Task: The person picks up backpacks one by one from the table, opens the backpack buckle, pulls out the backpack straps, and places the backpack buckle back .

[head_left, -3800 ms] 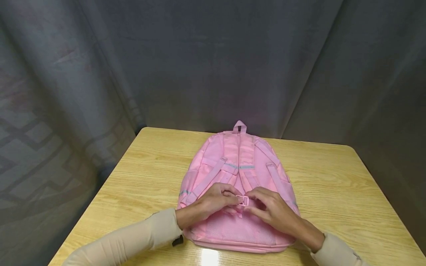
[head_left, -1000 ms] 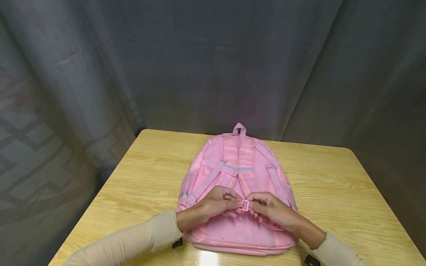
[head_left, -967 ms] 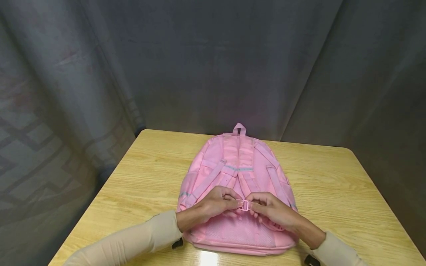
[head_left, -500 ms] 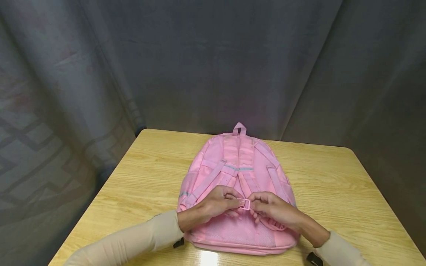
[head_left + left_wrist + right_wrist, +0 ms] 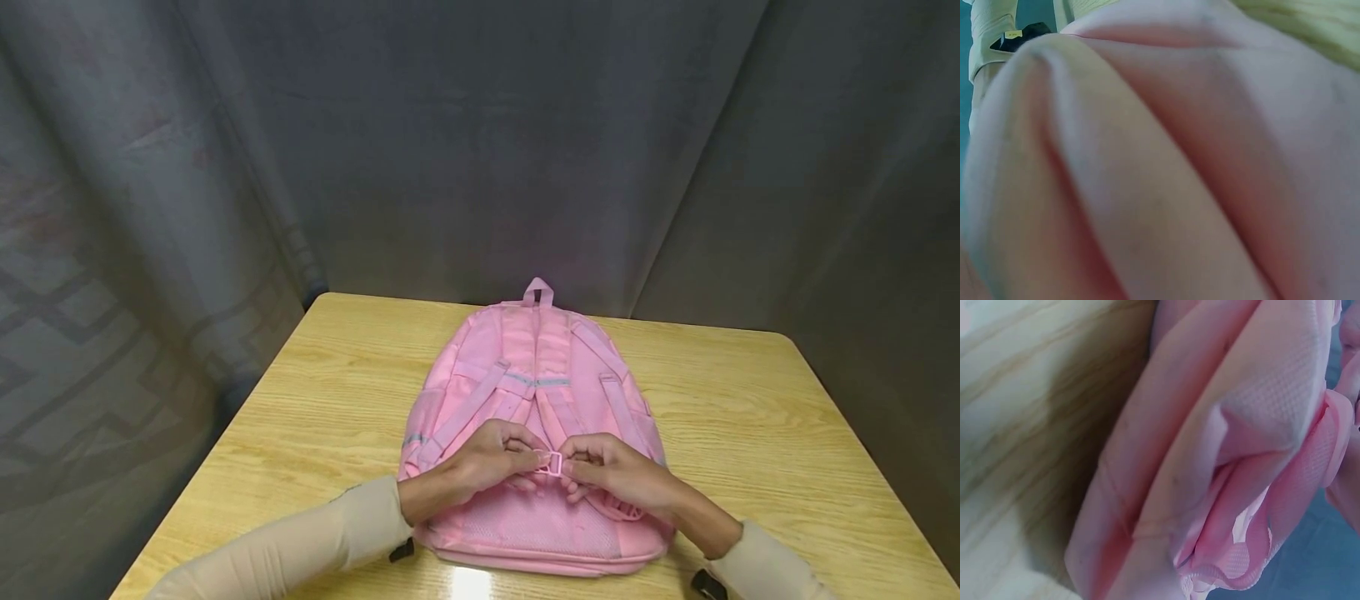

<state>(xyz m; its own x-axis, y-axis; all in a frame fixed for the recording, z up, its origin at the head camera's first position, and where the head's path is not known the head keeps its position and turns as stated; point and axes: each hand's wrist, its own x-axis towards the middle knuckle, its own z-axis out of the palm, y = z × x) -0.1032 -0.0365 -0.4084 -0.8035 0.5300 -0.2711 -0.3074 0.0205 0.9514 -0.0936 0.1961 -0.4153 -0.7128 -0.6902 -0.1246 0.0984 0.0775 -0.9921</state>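
A pink backpack (image 5: 551, 529) lies on the table with its straps facing up and its top loop pointing away. Over its lower half, a pink plastic buckle (image 5: 555, 463) with a square open frame is held up between both hands. My left hand (image 5: 487, 458) pinches the buckle's left side with thumb and fingers. From the right, my right hand (image 5: 618, 471) pinches at its right end; whether on the frame or on webbing is hidden by the fingertips. A ribbed pink strap piece (image 5: 622, 508) hangs under the right hand. Both wrist views show mostly close pink fabric.
The wooden table (image 5: 750, 433) extends on both sides of the backpack. Grey curtains (image 5: 480, 150) hang behind and beside it. Two shoulder straps (image 5: 555, 350) lie along the backpack's middle. Dark wrist devices show at the left (image 5: 402, 550) and right sleeves.
Since the earliest frame, my right hand has lowered slightly and its fingers have drawn together at the buckle's right end. The ribbed strap piece has come into sight. Over the last second, little has moved.
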